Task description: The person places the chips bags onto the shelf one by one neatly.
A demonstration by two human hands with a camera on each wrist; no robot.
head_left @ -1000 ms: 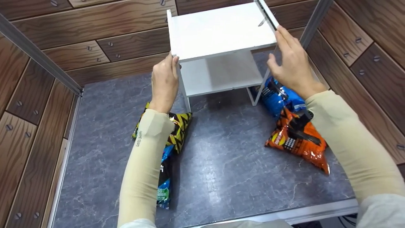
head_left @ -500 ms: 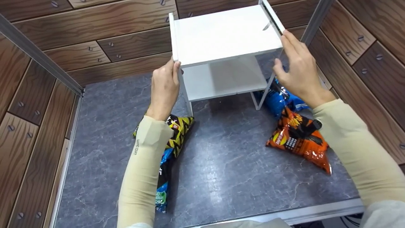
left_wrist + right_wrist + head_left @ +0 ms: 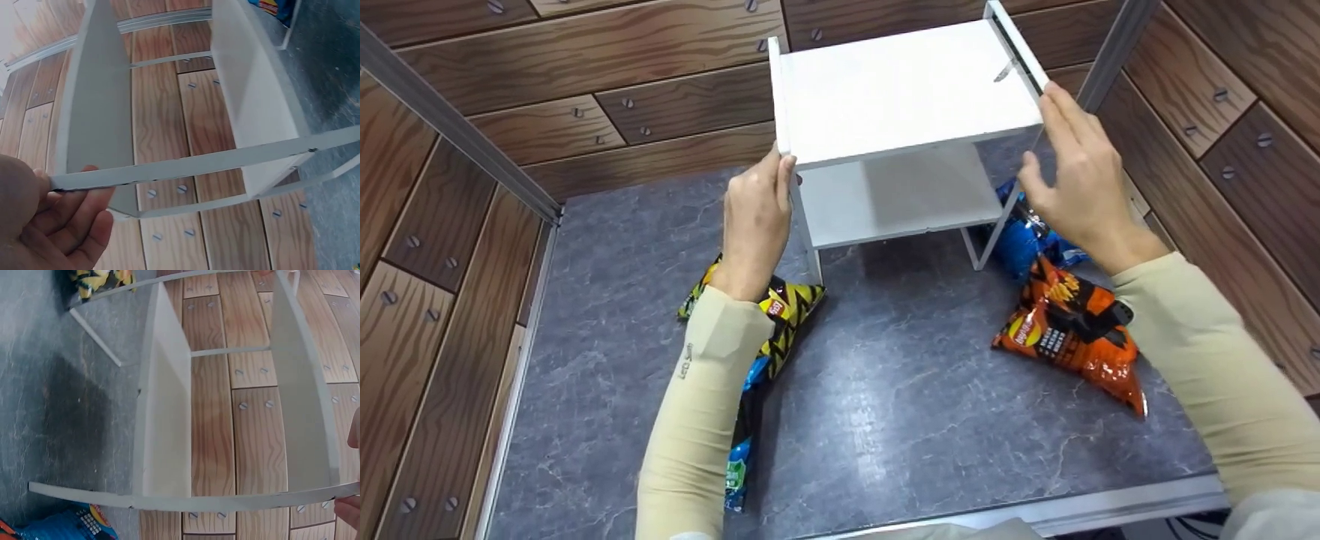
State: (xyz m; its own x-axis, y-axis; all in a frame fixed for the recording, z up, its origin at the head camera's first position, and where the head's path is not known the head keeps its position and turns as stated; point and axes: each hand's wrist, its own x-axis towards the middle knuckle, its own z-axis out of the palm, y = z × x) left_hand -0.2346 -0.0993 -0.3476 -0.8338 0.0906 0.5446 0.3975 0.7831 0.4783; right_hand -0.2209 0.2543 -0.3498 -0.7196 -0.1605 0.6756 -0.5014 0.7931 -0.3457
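Observation:
A small white two-tier shelf (image 3: 915, 97) stands on legs on the grey marbled surface, toward the back wall. My left hand (image 3: 756, 217) grips its left front corner at upper board height. In the left wrist view, curled fingers (image 3: 84, 225) lie under the flat frame bar. My right hand (image 3: 1076, 172) lies against the right side rail with fingers fairly straight and thumb held apart. The right wrist view shows only a few fingertips (image 3: 350, 512) at the bar's end. Both boards carry nothing.
A yellow-and-black chip bag (image 3: 799, 300) and a blue-and-black bag (image 3: 739, 457) lie partly under my left forearm. On the right, an orange chip bag (image 3: 1072, 337) lies in front of a blue bag (image 3: 1016, 244). Wood-patterned walls (image 3: 682, 90) enclose the surface.
The shelf has come a little nearer to me and slightly to the right, with both hands staying on it. The orange bag has barely moved.

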